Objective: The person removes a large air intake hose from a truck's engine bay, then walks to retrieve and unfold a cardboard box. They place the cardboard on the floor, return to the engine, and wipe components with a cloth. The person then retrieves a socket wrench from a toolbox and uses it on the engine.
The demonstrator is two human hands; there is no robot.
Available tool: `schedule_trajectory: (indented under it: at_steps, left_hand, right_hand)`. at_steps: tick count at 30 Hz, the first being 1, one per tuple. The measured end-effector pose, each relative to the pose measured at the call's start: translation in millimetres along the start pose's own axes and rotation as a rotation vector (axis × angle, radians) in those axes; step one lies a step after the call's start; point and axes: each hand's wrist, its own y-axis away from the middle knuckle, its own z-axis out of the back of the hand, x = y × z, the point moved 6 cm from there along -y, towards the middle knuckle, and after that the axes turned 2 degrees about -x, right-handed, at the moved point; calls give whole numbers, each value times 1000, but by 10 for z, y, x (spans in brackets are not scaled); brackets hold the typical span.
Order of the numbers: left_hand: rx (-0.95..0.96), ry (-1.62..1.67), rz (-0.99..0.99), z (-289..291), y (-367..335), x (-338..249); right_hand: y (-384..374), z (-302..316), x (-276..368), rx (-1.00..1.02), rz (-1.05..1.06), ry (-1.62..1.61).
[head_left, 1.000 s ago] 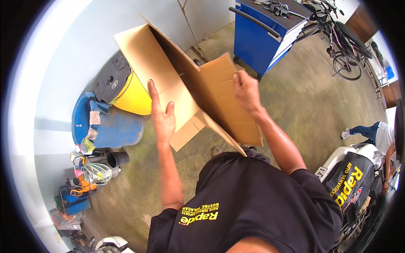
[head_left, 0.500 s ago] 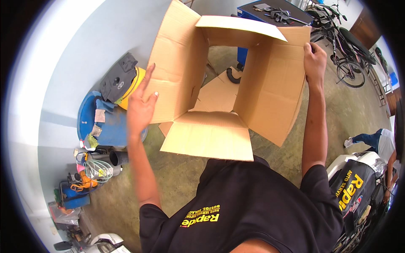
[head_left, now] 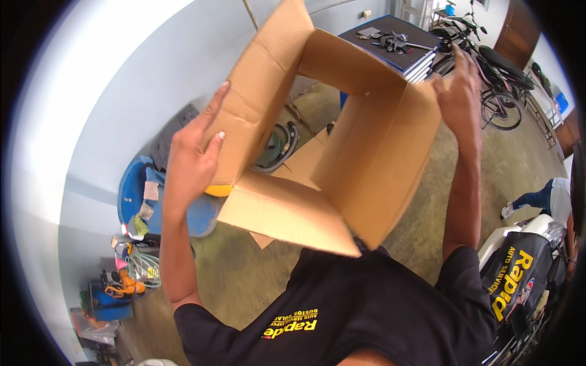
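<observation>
A cardboard box [head_left: 372,152] with no closed top or bottom hangs tilted in front of me, and the floor shows through it. My left hand [head_left: 190,155] grips the edge of its left flap, thumb and forefinger on the near face and the other fingers hidden behind. At the upper right corner of the box, my right hand [head_left: 462,100] has its fingers stretched out and apart. Its thumb is close to the right flap; whether it touches I cannot tell. The near flap [head_left: 290,213] sticks out toward my chest.
Beyond the box stands a tool cabinet [head_left: 390,39] with tools on top. A blue drum [head_left: 137,195] and a coiled hose [head_left: 146,268] are at left. Flat cardboard [head_left: 302,161] lies on the floor. Motorcycles [head_left: 503,67] and a person [head_left: 552,198] are to the right.
The box has tilted and turned, its right side swinging down and nearer. My right hand has loosened from the right flap and spread its fingers. The far flap no longer shows.
</observation>
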Motion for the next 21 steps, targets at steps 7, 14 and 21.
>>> schedule_trajectory:
  at_steps: [7, 14, 21]
  left_hand:
    - [125, -212, -190, -147, 132, -433]
    - [160, -589, 99, -145, 528, 663]
    - [-317, -574, 13, -1385, 551, 1076]
  right_hand:
    - [202, -945, 1253, 630, -118, -657]
    - [1031, -1065, 1516, 669, -302, -795]
    - [1556, -658, 2483, 683, 135, -801]
